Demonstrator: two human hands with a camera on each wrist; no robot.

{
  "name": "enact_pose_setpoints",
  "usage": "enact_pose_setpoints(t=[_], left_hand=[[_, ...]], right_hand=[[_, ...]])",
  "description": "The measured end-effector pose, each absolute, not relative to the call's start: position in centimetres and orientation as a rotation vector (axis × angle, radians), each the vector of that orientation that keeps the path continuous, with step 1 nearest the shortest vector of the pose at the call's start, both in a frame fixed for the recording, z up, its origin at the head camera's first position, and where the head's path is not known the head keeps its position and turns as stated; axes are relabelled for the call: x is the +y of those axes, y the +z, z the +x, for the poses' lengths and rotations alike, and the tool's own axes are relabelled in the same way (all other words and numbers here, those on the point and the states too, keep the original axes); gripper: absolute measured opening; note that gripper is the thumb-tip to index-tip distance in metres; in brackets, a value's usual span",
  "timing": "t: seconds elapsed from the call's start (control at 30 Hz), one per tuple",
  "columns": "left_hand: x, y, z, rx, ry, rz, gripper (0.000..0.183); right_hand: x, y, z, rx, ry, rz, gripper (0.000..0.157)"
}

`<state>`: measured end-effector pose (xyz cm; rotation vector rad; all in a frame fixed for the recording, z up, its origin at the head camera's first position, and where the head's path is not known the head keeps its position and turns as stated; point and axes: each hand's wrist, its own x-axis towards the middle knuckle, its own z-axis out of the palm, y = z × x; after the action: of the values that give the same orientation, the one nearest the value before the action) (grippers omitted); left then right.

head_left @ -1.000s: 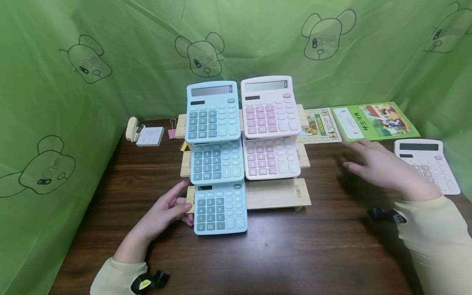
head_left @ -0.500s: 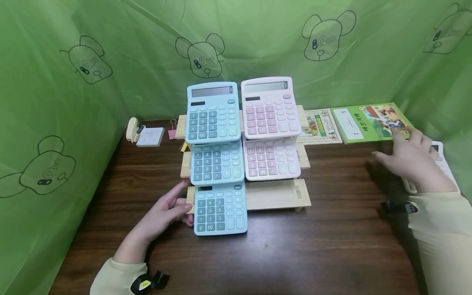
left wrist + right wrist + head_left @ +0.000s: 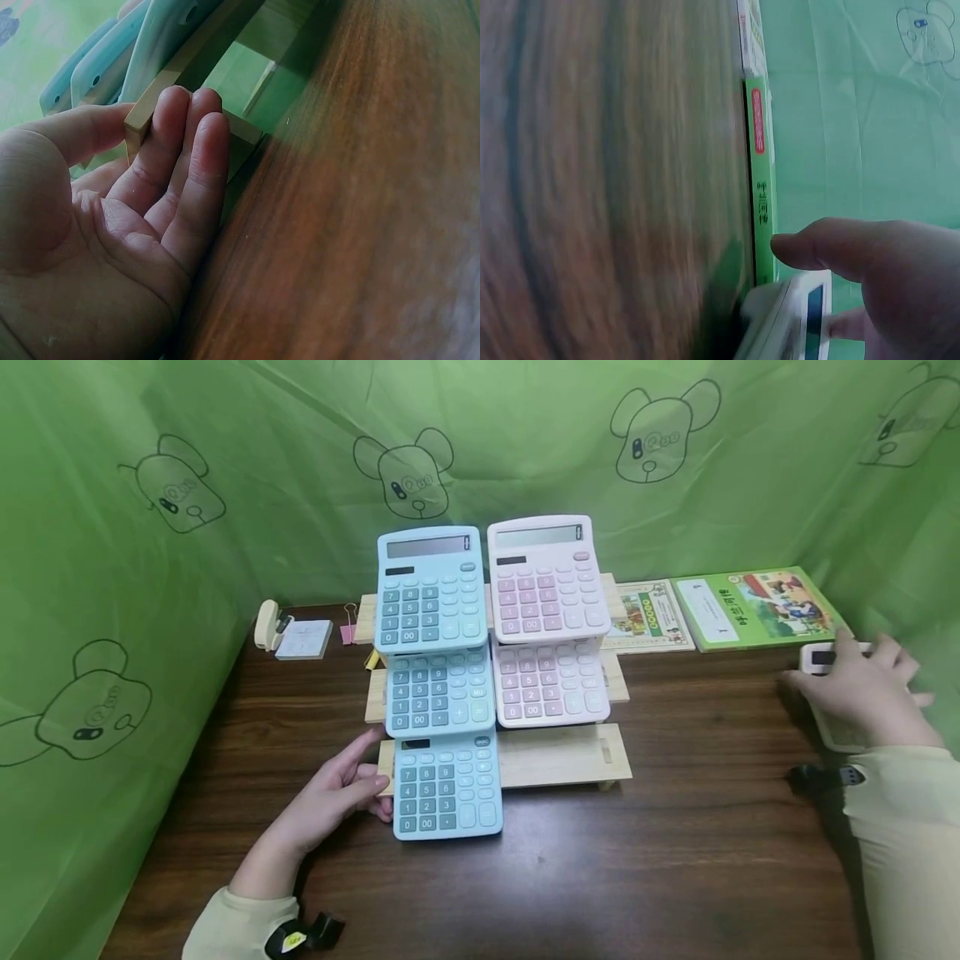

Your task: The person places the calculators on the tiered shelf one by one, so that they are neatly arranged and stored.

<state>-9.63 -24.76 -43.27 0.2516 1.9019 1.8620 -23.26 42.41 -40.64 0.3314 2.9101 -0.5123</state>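
Observation:
A stepped wooden rack (image 3: 558, 756) bears three blue calculators, the lowest (image 3: 448, 789) at the front, and two pink ones, such as the upper pink calculator (image 3: 543, 577). My left hand (image 3: 337, 785) pinches the left end of the lowest wooden board (image 3: 154, 101) between thumb and fingers. At the far right, my right hand (image 3: 873, 693) hovers with spread fingers over a pale calculator (image 3: 838, 737), hiding most of its keys. In the right wrist view the thumb stands apart from that calculator's edge (image 3: 780, 319).
Behind the rack's right side lie a thin booklet (image 3: 652, 614) and a green book (image 3: 772, 606). A cream stapler-like item (image 3: 267, 624), a notepad (image 3: 303, 639) and a pink binder clip (image 3: 348, 633) sit at the back left. Green cloth walls (image 3: 525, 435) surround the table (image 3: 600, 877).
My right hand has moved right, from beside the booklet to over the pale calculator. The left hand stays on the rack, and the calculators on it have not moved.

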Motion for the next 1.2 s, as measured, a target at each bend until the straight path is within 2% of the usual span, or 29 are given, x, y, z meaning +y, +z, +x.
enact_pose_setpoints(t=[0.23, 0.5, 0.8, 1.2], left_hand=[[-24.8, -43.2, -9.8, 1.895, 1.866, 0.263, 0.068], [-24.8, -43.1, -9.8, 1.897, 1.873, 0.274, 0.069], [-24.8, -43.3, -9.8, 1.903, 1.864, 0.270, 0.069], [-24.8, -43.5, -9.6, 1.902, 1.866, 0.264, 0.069]], right_hand=[[43.2, -40.8, -23.1, 2.889, -0.507, 0.391, 0.117], [43.0, -41.1, -23.0, 2.917, -0.411, 0.304, 0.123], [43.2, -41.9, -22.8, 2.926, -0.374, 0.252, 0.122], [41.3, -40.9, -22.7, 2.889, -0.334, 0.185, 0.128]])
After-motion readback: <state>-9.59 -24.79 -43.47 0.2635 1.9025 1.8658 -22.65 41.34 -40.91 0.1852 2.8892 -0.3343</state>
